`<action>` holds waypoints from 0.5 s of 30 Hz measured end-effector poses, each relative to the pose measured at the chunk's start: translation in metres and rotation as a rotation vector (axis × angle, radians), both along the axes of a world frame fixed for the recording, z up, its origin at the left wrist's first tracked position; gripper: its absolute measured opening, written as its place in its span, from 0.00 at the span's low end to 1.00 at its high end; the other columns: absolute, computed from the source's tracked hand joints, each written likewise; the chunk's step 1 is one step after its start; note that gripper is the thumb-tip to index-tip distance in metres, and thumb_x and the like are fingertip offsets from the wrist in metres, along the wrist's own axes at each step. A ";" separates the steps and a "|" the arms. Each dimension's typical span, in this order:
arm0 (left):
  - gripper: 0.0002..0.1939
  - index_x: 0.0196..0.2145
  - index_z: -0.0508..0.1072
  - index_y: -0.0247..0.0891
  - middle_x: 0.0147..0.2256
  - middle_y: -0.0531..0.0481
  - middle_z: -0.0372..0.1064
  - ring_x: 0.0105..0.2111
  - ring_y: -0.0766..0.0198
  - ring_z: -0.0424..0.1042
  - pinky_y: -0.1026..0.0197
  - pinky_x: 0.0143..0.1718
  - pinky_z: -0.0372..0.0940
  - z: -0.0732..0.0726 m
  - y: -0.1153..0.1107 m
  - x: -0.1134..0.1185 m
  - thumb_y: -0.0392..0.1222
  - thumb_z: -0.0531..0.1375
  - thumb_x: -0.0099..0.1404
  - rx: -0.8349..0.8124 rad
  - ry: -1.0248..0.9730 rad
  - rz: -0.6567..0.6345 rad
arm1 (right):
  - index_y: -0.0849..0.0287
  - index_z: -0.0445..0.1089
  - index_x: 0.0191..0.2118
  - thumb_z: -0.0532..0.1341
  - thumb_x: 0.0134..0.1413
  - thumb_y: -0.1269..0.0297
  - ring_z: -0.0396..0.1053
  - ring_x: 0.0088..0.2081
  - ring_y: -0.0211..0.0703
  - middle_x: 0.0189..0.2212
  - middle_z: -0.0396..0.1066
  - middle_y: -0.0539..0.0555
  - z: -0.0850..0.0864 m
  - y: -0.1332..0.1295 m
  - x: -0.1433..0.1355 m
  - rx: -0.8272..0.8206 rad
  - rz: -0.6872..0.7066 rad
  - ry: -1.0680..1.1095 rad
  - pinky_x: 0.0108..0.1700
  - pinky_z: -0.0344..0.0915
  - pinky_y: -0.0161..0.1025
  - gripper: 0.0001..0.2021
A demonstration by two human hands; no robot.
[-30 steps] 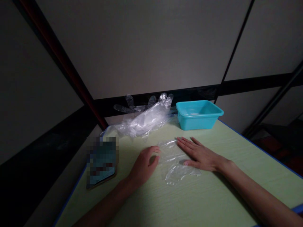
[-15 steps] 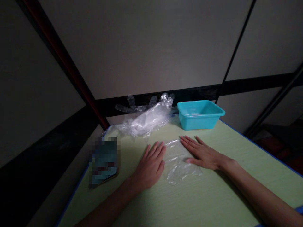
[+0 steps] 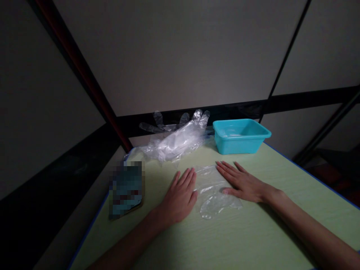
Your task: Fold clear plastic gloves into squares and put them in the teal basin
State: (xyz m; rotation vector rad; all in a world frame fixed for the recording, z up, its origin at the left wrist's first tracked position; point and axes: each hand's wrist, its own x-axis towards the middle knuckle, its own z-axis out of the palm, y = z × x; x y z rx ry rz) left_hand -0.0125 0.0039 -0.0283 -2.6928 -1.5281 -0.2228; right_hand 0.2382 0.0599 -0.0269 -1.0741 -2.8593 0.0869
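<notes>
A clear plastic glove (image 3: 215, 191) lies spread on the pale green table (image 3: 219, 243) between my hands. My left hand (image 3: 180, 197) rests palm down at its left edge, fingers stretched out. On the right edge of the glove lies my right hand (image 3: 242, 183), flat, with its thumb and fingers apart. Neither hand grips anything. Behind them, a crumpled pile of clear plastic gloves (image 3: 177, 142) sits at the back of the table, some fingers sticking up.
A turquoise plastic basin (image 3: 239, 140) stands at the back right of the table. At the left edge lies a flat item (image 3: 126, 193), blurred by pixelation. Large grey panels with dark strips (image 3: 197, 56) rise behind the table.
The whole view has shifted slightly, so things appear a little further right. Both hands stay flat beside and on the glove.
</notes>
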 end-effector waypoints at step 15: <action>0.26 0.58 0.46 0.32 0.60 0.43 0.37 0.60 0.59 0.36 0.50 0.57 0.34 0.002 0.000 0.001 0.41 0.42 0.63 -0.043 0.061 0.043 | 0.57 0.28 0.61 0.42 0.53 0.43 0.36 0.60 0.53 0.61 0.33 0.58 -0.005 0.002 0.001 0.035 0.017 0.021 0.56 0.39 0.57 0.36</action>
